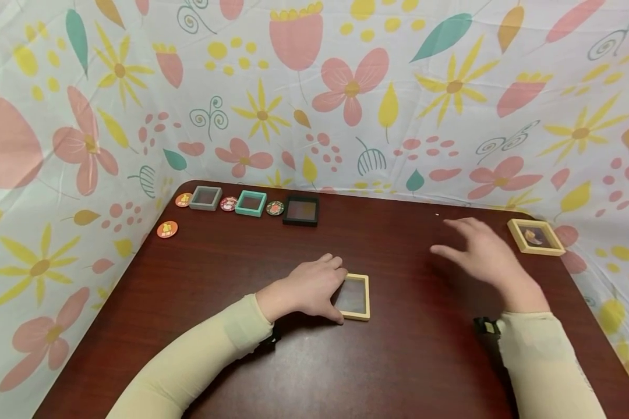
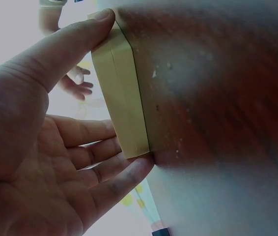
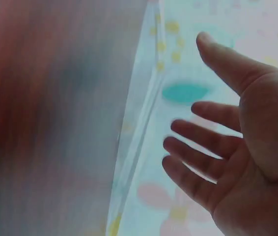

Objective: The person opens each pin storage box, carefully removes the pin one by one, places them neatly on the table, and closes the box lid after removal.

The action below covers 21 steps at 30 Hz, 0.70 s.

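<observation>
My left hand (image 1: 311, 288) holds a small square pale-yellow frame (image 1: 367, 297) by its left part, over the middle of the table. In the left wrist view the thumb lies at one corner of the yellow frame (image 2: 119, 93) and fingertips meet the opposite end. A clear, see-through panel fills the frame; the hand hides its left side. Off to the right, my right hand (image 1: 484, 256) hovers above the table with fingers spread loosely, holding nothing. Nearest to it is a second yellow frame (image 1: 542, 252), with a small dark-and-orange item behind its panel.
Along the back left of the brown table (image 1: 398, 361) stand a grey frame (image 1: 205, 206), a turquoise frame (image 1: 248, 212) and a black frame (image 1: 300, 222). Several round picture discs lie among them, one orange disc (image 1: 167, 229) nearer. A flowered cloth (image 1: 304, 139) hangs behind.
</observation>
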Tool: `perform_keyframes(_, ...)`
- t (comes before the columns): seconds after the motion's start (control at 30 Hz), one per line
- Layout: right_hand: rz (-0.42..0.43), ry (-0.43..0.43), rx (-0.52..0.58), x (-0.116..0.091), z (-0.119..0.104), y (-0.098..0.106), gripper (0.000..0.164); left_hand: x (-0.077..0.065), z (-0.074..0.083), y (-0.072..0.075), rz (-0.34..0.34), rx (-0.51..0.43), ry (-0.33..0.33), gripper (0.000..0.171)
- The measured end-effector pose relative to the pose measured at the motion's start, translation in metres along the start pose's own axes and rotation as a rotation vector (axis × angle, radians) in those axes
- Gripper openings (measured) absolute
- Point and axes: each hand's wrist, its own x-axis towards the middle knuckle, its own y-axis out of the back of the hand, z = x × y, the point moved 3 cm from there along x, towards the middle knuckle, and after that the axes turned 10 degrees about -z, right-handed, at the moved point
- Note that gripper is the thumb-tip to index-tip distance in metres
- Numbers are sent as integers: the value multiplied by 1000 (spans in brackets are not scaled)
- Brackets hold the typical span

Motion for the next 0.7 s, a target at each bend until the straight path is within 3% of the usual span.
perform_keyframes(0.33, 41, -324, 2, -30, 107, 26, 104, 0, -2, -2, -11, -6, 8, 80)
perform_keyframes(0.53, 121, -415, 52, -43, 142, 29, 97, -1, -3, -2, -5, -1, 9, 79)
perform_keyframes(0.7, 106, -505, 28, -52, 161, 27, 102, -1, -2, -2, -5, 11, 6, 79)
